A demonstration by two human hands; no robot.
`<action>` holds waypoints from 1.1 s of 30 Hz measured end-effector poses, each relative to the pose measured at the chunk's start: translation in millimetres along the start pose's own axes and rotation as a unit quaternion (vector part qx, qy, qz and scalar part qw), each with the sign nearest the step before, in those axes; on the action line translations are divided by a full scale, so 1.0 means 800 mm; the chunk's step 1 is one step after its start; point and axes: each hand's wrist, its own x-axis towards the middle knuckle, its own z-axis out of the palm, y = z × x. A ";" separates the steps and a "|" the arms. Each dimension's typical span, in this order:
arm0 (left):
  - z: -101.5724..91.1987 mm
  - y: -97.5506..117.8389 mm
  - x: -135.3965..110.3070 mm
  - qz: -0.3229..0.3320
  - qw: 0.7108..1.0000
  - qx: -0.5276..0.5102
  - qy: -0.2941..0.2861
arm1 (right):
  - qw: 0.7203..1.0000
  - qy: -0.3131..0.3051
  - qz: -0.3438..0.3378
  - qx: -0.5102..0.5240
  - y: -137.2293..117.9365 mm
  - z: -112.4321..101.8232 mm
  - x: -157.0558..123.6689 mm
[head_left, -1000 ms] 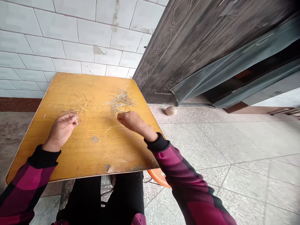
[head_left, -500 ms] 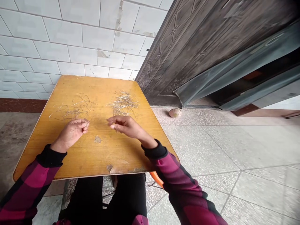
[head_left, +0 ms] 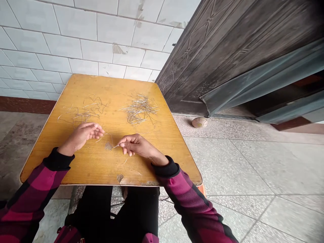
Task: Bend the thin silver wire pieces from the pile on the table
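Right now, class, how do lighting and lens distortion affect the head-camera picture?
Head view: soft, even light, no hard glare on the yellow table; the wide lens bows the tiled wall and slants the door; the thin metallic strands stay fairly sharp.

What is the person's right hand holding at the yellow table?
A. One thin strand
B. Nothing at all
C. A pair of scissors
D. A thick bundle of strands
A. The right hand pinches a single thin strand between its fingertips, and the strand's end points toward a worn patch on the tabletop.
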 end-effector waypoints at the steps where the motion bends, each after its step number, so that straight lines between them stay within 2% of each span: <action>1: 0.002 -0.001 -0.001 -0.039 0.998 -0.005 -0.044 | 1.000 -0.012 -0.007 -0.012 0.000 -0.001 -0.001; 4: 0.008 -0.005 -0.004 -0.112 0.984 -0.007 -0.137 | 0.999 -0.033 -0.012 -0.036 0.002 -0.002 -0.001; 7: 0.014 -0.009 -0.004 -0.115 0.981 0.029 -0.151 | 0.999 -0.034 0.003 -0.026 0.004 0.000 0.001; 9: 0.015 -0.010 -0.004 -0.067 0.987 0.086 -0.117 | 1.000 -0.018 0.011 0.001 0.005 0.003 0.004; 11: 0.016 -0.008 -0.005 0.058 0.980 0.191 -0.021 | 0.999 0.018 0.009 0.035 0.005 0.008 0.005; 12: 0.018 -0.006 -0.007 0.145 0.956 0.252 0.043 | 0.998 0.039 0.006 0.053 0.004 0.010 0.006; 13: 0.021 -0.004 -0.011 0.235 0.916 0.309 0.099 | 0.996 0.056 0.004 0.071 0.004 0.011 0.007; 14: 0.025 -0.002 -0.016 0.318 0.867 0.357 0.138 | 0.994 0.069 0.003 0.089 0.004 0.013 0.007; 15: 0.032 -0.001 -0.023 0.383 0.823 0.392 0.150 | 0.991 0.075 0.003 0.106 0.004 0.015 0.007; 17: 0.048 -0.003 -0.036 0.452 0.772 0.439 0.083 | 0.988 0.070 -0.001 0.136 0.005 0.017 0.008; 19: 0.063 -0.012 -0.046 0.474 0.739 0.480 -0.015 | 0.987 0.054 -0.015 0.153 0.007 0.019 0.008; 21: 0.073 -0.023 -0.050 0.474 0.718 0.508 -0.034 | 0.986 0.046 -0.038 0.156 0.009 0.021 0.008; 24: 0.075 -0.034 -0.047 0.469 0.714 0.518 -0.020 | 0.989 0.047 -0.089 0.107 0.010 0.021 0.004; 26: 0.071 -0.033 -0.044 0.468 0.724 0.506 -0.004 | 0.987 0.059 -0.147 -0.007 0.007 0.019 -0.001; 27: 0.068 -0.031 -0.042 0.464 0.733 0.497 0.002 | 0.976 0.075 -0.183 -0.092 0.005 0.018 -0.004; 28: 0.066 -0.029 -0.042 0.454 0.746 0.486 0.007 | 0.953 0.098 -0.218 -0.185 0.003 0.017 -0.007; 30: 0.063 -0.024 -0.042 0.421 0.783 0.457 0.006 | 0.881 0.153 -0.278 -0.352 -0.002 0.016 -0.013; 32: 0.062 -0.019 -0.043 0.365 0.836 0.408 -0.014 | 0.815 0.189 -0.318 -0.445 -0.006 0.015 -0.017; 33: 0.062 -0.016 -0.043 0.326 0.868 0.373 -0.035 | 0.798 0.191 -0.335 -0.463 -0.008 0.015 -0.018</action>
